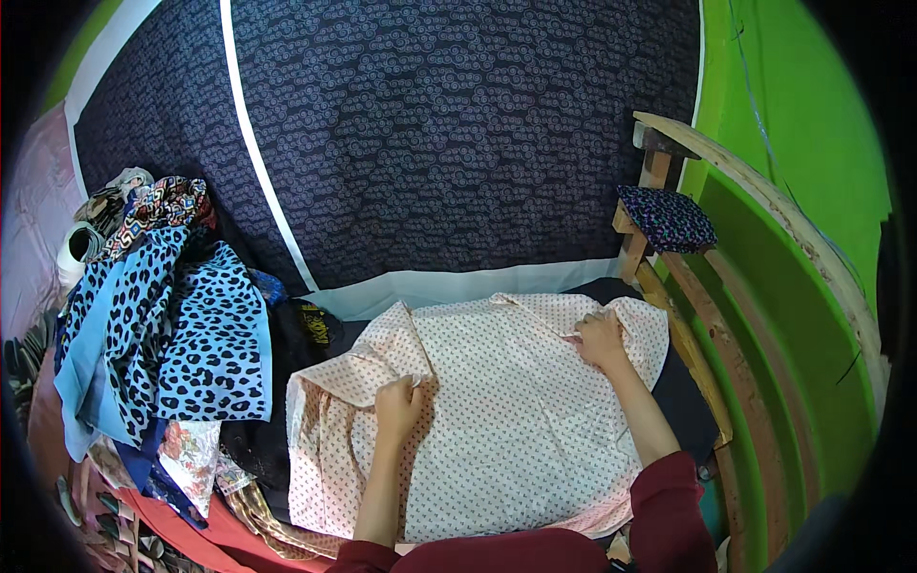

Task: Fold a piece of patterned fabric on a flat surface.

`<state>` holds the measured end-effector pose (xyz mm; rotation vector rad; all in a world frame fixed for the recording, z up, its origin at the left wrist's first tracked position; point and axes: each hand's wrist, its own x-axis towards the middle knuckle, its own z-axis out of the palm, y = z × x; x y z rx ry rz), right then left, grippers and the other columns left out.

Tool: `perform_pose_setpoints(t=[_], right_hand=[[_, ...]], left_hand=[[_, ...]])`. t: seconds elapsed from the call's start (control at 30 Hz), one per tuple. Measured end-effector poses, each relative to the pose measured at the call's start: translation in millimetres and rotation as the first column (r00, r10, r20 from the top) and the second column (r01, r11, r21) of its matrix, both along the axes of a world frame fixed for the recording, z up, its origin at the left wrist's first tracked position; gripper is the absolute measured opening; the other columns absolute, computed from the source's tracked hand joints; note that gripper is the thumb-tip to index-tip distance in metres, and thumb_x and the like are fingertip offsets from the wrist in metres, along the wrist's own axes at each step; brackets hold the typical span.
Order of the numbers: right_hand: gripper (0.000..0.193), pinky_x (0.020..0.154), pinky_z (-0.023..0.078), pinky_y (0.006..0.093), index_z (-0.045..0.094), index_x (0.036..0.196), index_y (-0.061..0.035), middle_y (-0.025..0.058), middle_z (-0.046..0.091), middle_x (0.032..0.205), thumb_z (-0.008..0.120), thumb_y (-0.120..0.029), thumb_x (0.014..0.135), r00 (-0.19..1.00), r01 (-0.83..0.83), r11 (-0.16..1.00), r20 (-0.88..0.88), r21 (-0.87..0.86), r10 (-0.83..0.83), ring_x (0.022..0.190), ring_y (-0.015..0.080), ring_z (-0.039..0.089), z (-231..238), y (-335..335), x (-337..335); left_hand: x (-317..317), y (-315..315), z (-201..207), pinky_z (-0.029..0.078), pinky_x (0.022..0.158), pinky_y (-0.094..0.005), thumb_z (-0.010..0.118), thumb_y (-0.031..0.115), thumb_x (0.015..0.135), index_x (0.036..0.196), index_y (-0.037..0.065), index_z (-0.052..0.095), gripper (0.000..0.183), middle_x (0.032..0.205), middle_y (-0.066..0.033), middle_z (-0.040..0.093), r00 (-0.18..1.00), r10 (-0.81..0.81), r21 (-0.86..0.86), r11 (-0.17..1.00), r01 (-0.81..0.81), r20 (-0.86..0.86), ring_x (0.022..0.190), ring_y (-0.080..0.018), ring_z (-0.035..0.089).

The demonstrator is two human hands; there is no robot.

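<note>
The pale-pink printed cloth (525, 411) lies on a dark pad (690, 401), upper sides turned inward, centre not yet folded. The left hand (397, 403) pinches one flap (368, 361); the right hand (600, 339) apparently pinches the other.

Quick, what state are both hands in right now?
Left hand: closed, holding a folded-over edge of the pale patterned cloth.
Right hand: fingers curled closed, gripping the same cloth toward its far right side.
</note>
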<state>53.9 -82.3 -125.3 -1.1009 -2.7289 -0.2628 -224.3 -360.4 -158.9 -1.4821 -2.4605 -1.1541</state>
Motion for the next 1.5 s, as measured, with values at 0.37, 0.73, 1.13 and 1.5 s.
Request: perform_pose_setpoints(t=[0.37,0.73,1.13,1.5], right_hand=[[0.015,0.092,0.041,0.0431,0.066,0.083,-0.0004,0.0135,0.061,0.097,0.059,-0.010,0.074,0.964,0.116,0.970,-0.260,0.213,-0.058,0.100,0.0291,0.054,3,7,14],[0.011,0.074,0.042,0.0422,0.062,0.070,-0.0067,0.0112,0.062,0.066,0.062,-0.017,0.069,0.916,-0.309,0.947,-0.243,0.086,0.320,0.063,0.0285,0.060,23,-84,-35],[0.020,0.076,0.036,0.0397,0.060,0.085,0.0016,0.0129,0.062,0.069,0.059,-0.015,0.073,0.971,-0.162,0.967,-0.208,-0.195,0.120,0.065,0.0270,0.060,12,-181,-63],[0.021,0.087,0.032,0.0431,0.059,0.095,-0.0004,0.0161,0.062,0.078,0.056,-0.013,0.080,0.977,-0.113,0.928,-0.212,-0.355,0.037,0.076,0.0294,0.059,6,-179,-59]], left_hand=[[22,13,-20,0.043,0.056,-0.0303,0.058,0.011,0.084,0.081,-0.005,0.061,0.016,0.066,-0.0110,0.061,0.916,-0.026,0.238,0.968,-0.077,0.401,0.056,-0.0166,0.055],[96,55,-39,0.035,0.038,-0.0200,0.053,0.023,0.093,0.091,0.003,0.061,0.022,0.061,-0.0013,0.056,0.562,-0.397,0.389,0.910,0.140,0.726,0.043,-0.0044,0.045],[118,59,-46,0.029,0.035,-0.0190,0.054,0.018,0.093,0.090,0.003,0.054,0.015,0.059,0.0017,0.052,0.228,-0.440,0.474,0.872,-0.122,0.868,0.041,-0.0032,0.041],[110,53,-28,0.027,0.032,-0.0201,0.063,0.015,0.087,0.078,0.004,0.057,0.016,0.049,0.0016,0.049,0.370,-0.381,0.433,0.899,-0.066,0.847,0.036,-0.0044,0.039]])
